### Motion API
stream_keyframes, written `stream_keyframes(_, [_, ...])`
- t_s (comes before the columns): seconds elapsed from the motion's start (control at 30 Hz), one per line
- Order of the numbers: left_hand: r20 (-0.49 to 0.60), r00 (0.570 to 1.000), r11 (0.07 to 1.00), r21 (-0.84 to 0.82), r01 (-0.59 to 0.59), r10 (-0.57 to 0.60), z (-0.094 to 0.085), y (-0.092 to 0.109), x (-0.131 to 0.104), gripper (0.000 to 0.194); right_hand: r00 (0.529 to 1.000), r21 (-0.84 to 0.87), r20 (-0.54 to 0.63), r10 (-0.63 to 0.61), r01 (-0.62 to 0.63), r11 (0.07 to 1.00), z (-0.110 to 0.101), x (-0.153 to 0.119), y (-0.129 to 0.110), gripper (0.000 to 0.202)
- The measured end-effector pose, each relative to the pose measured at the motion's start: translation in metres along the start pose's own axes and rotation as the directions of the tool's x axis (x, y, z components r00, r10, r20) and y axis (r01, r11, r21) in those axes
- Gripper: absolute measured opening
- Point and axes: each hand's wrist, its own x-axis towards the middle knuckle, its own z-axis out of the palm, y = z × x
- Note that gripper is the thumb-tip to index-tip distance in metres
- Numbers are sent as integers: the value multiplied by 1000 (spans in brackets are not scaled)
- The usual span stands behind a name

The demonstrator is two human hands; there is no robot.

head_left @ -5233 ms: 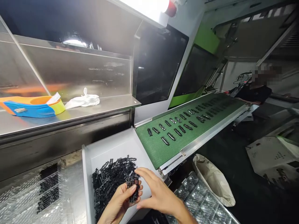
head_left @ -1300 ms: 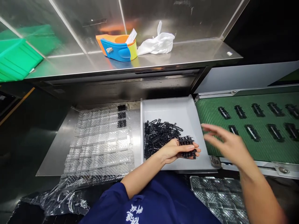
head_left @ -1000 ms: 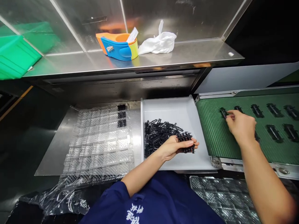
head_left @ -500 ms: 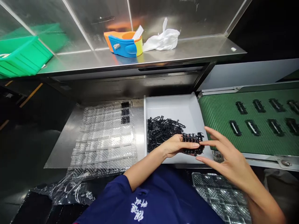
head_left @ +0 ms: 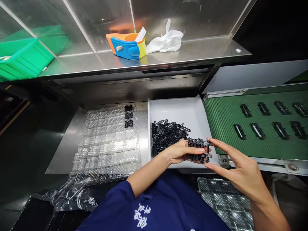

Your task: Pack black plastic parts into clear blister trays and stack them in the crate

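Observation:
My left hand (head_left: pixel 179 151) is closed around a row of black plastic parts (head_left: pixel 194 156) standing side by side, its thumb lying across them. At the right end of that row, my right hand (head_left: pixel 238 170) pinches one narrow black plastic part (head_left: pixel 208 150) by its two ends, between thumb and fingers. Both hands are over the front right of a white bin (head_left: pixel 179 110). A heap of loose black parts (head_left: pixel 166 133) fills the bin's left side, partly hidden by my left hand.
Left of the bin lies a clear blister tray (head_left: pixel 103 141) with black parts in several pockets. A green conveyor belt (head_left: pixel 221 125) at right carries several black parts. On the steel shelf (head_left: pixel 204 48) sit a green crate (head_left: pixel 24 59), a colourful ring-shaped holder (head_left: pixel 127 48) and a white bag (head_left: pixel 167 41).
The fingers of my right hand have closed from spread apart to a pinch on the end part of the row. My left hand has hardly moved. The parts on the belt have shifted slightly left.

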Motion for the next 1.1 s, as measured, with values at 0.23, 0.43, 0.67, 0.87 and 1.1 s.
stream_keyframes(0.23, [29,999,1000,-15,-27,27,-5,1,9,58,999,37,-9,34,-34,999,9,7,-3,60])
stream_keyframes(0.43, [-28,998,998,-41,-52,51,-3,-2,17,53,875,-178,-261,407,-458,871,-9,30,73,59])
stream_keyframes(0.67, [-134,981,989,-20,-145,141,-8,6,16,54,856,-261,-215,470,-514,817,-35,34,92,50])
stream_keyframes(0.87, [-17,999,997,72,-33,35,-18,5,3,49,935,4,346,78,-84,996,-31,17,14,29])
stream_keyframes(1.1, [-4,1000,1000,-8,-15,15,-3,-20,-9,47,992,-12,-96,80,-81,997,2,1,-15,22])
